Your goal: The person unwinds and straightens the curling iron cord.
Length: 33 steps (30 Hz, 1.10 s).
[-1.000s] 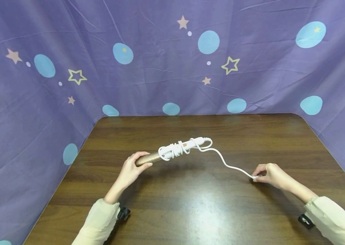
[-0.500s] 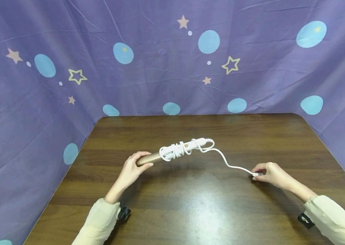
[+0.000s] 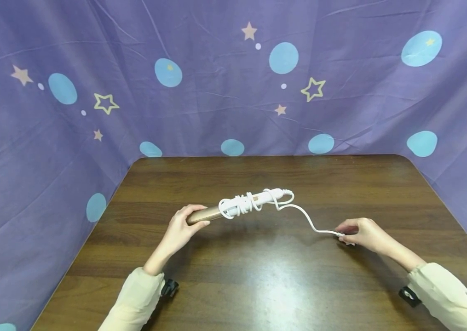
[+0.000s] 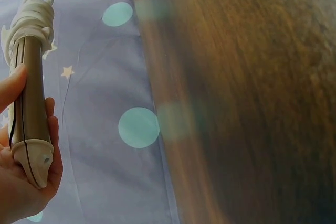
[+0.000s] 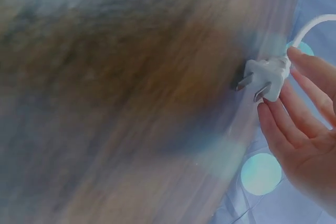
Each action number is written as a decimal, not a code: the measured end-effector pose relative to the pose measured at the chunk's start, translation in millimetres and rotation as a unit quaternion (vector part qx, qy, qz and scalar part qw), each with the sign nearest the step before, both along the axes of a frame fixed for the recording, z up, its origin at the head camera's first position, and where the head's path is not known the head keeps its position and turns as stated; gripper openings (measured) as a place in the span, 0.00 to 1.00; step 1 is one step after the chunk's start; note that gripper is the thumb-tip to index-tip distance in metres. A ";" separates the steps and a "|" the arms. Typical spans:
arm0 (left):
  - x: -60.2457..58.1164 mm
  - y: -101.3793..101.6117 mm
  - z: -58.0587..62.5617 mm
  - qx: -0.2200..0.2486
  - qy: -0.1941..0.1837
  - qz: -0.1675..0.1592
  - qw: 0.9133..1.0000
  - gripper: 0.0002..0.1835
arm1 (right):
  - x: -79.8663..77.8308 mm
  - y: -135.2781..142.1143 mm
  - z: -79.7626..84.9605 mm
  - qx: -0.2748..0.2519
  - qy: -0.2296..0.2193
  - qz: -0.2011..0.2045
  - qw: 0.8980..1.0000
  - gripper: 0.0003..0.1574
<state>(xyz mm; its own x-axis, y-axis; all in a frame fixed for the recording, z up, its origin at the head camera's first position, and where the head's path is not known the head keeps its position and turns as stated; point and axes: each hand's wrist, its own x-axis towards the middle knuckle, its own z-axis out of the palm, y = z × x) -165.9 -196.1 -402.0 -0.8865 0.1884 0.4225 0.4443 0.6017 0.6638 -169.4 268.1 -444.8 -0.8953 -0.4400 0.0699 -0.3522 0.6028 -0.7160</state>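
Observation:
My left hand (image 3: 177,233) grips a hair straightener (image 3: 207,214) by its gold end. The left wrist view shows the gold body (image 4: 34,90) split lengthwise, with the thumb on one side and fingers round the other. The white handle (image 3: 272,195) points up to the right, wrapped in several loops of white cord (image 3: 241,204). One length of cord runs from the handle to my right hand (image 3: 367,236). There the thumb and fingers pinch a white two-prong plug (image 5: 268,80) where the cord joins it. In the right wrist view both metal prongs are bare.
Under both hands lies a brown wood-grain table (image 3: 233,276) with a bright reflection near the front. A purple curtain (image 3: 216,92) with stars and blue dots hangs behind and at the sides. Black wrist devices (image 3: 170,288) sit below both sleeves.
The straightener has shifted slightly to the right. My right hand has come a little left, and the plug has tipped so more of it shows below the fingers. The cord sags more.

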 end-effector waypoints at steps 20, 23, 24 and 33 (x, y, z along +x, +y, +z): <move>-1.0 -0.9 0.0 -0.009 0.019 -0.008 1.000 0.19 | -10.9 -48.8 33.0 -0.007 0.150 -0.008 0.989 0.16; -1.3 -0.8 -0.1 -0.010 0.020 -0.009 1.000 0.19 | -12.1 -59.1 37.6 -0.021 0.160 -0.006 0.987 0.17; -1.4 -0.6 0.0 -0.010 0.020 -0.009 1.000 0.19 | -12.5 -62.0 38.8 -0.027 0.164 -0.004 0.986 0.16; -1.4 -0.4 0.7 -0.014 0.019 -0.007 1.000 0.19 | -16.1 -82.1 43.3 -0.048 0.189 0.003 0.981 0.15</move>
<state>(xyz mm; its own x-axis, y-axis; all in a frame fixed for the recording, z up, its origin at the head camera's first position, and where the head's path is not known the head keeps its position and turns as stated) -167.3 -196.5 -401.3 -0.8674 0.2127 0.4499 0.4770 0.6130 0.6298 -185.5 186.0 -401.4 -0.7953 -0.4201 0.4370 -0.6060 0.5368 -0.5870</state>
